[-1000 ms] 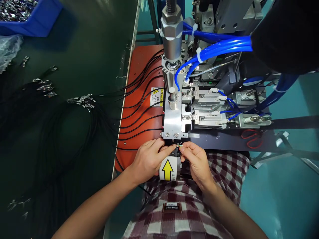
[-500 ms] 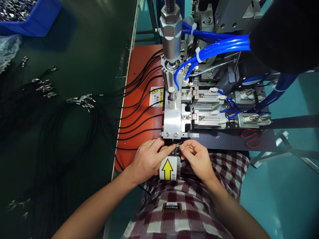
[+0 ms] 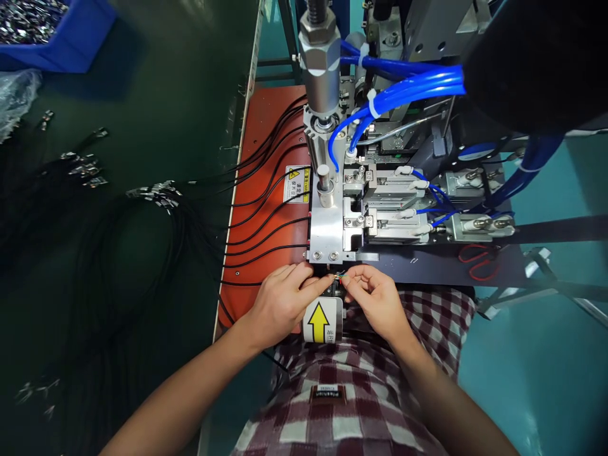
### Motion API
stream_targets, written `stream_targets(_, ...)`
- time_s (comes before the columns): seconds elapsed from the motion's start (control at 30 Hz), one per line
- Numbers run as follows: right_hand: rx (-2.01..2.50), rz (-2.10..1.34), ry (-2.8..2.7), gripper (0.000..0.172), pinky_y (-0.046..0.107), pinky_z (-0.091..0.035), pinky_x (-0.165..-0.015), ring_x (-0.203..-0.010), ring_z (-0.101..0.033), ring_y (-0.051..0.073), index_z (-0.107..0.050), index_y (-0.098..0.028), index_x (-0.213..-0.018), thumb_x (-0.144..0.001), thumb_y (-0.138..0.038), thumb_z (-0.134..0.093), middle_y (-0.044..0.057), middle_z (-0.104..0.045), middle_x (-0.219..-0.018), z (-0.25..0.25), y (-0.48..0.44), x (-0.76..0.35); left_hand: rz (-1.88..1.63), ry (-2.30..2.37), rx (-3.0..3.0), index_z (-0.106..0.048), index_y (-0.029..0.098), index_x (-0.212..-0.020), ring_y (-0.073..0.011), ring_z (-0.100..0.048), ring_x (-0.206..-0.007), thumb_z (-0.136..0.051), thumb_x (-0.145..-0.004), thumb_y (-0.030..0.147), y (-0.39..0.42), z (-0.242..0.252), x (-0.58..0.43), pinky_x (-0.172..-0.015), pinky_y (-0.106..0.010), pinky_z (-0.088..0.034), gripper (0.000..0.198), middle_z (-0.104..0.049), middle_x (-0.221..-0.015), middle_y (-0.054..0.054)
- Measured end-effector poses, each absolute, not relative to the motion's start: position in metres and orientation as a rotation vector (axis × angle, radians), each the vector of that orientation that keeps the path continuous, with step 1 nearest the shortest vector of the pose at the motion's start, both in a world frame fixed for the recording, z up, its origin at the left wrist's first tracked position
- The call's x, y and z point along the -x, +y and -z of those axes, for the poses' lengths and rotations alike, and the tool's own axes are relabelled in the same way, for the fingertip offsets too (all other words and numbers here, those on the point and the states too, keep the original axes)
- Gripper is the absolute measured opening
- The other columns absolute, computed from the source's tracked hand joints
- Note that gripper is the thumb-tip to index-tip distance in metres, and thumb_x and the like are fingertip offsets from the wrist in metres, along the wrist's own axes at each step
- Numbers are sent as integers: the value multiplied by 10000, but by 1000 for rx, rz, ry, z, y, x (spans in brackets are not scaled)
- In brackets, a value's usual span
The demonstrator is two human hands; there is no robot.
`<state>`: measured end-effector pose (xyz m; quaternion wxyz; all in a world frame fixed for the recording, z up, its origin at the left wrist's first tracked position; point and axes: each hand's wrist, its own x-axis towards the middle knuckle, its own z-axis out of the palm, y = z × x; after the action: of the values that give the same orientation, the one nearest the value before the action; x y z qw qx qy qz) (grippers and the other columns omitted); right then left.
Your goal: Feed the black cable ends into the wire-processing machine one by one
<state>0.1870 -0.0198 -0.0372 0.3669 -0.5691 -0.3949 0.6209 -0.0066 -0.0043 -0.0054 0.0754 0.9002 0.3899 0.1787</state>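
Thin coloured wires (image 3: 340,276) fan out at the end of a black cable (image 3: 240,284), just in front of the machine's metal block (image 3: 325,244). My left hand (image 3: 282,301) is closed at the cable's end, its index finger stretched toward the wires; the part of the cable under the hand is hidden. My right hand (image 3: 375,297) pinches the wire tips between thumb and fingers. Below the fingertips is a white label with a yellow arrow (image 3: 320,322). Several other black cables run over the orange plate (image 3: 266,253) into the block.
Bundles of black cables with metal connectors (image 3: 159,193) lie on the dark green table (image 3: 190,76) at left. A blue bin (image 3: 83,44) of metal parts stands at top left. Pneumatic cylinders (image 3: 396,225) and blue air hoses (image 3: 418,85) fill the right. Red-handled scissors (image 3: 479,261) lie on the dark rail.
Both hands stay at the wires, with only slight finger movement of the right hand. The whole view has shifted a little.
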Motion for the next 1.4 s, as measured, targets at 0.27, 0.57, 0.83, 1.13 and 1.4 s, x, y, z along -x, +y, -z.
stream_targets(0.27, 1524, -1238, -1221, 73, 272, -471, -629, -639, -579, 142, -621, -197, -872, -842, -262, -635, 6, -621, -717, 37, -33, -191, -529, 1177, -2690, -677, 167, -1089, -156, -504, -687, -414, -950, 198, -4, 5, 7, -597, -257, -441, 299, -531, -753, -50)
stream_targets(0.57, 1537, -1026, -1356, 18, 294, -468, -655, -653, -569, 155, -623, -202, -851, -842, -215, -632, 12, -620, -736, 37, -31, -185, -524, 1184, -2662, -678, 172, -1094, -157, -504, -690, -421, -946, 215, -5, 6, 7, -607, -259, -442, 300, -524, -754, -49)
stream_targets(0.83, 1507, -1247, -1222, 45, 272, -476, -618, -618, -575, 140, -633, -197, -848, -840, -241, -633, 1, -623, -698, 39, -28, -185, -550, 1186, -2652, -680, 164, -1092, -155, -480, -661, -426, -944, 209, -5, 7, 7, -588, -259, -416, 298, -501, -734, -42)
stream_targets(1.13, 1536, -945, -1400, 16, 295, -472, -636, -640, -561, 154, -624, -204, -851, -836, -202, -626, 7, -604, -717, 36, -32, -186, -544, 1175, -2645, -654, 171, -1128, -160, -498, -693, -425, -944, 216, -5, 8, 8, -612, -265, -432, 297, -514, -761, -44)
stream_targets(1.4, 1506, -853, -1481, 72, 308, -484, -640, -658, -577, 166, -614, -214, -901, -841, -175, -614, 21, -618, -763, 35, -30, -185, -516, 1176, -2642, -643, 172, -1147, -165, -506, -700, -422, -932, 216, -6, 9, 9, -616, -274, -447, 311, -517, -777, -51)
